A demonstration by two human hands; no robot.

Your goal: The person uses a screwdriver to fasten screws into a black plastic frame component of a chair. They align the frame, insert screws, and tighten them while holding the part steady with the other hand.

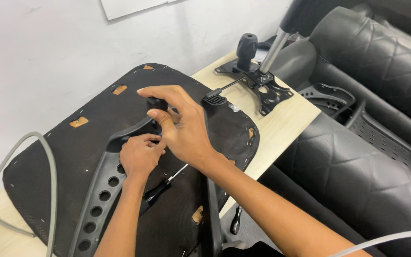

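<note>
I look down on an upturned seat pan [72,143], black with small tan patches, lying on a pale wooden table [286,123]. A black plastic bracket [102,190] with a row of round holes runs across the pan from the bottom of the view towards its middle. My right hand [181,128] hovers over the bracket's upper end, thumb and forefinger pinching a small black knob [155,102], the other fingers loosely spread above it. My left hand [140,154] rests on the bracket just below, fingers curled together; I cannot tell what they grip. A screwdriver [160,188] lies on the pan under my right wrist. Farther back on the table stands a black chair mechanism [262,83] with a metal column [274,50]. Black quilted cushions [357,181] fill the right side. A grey hose [48,166] curves at left.
</note>
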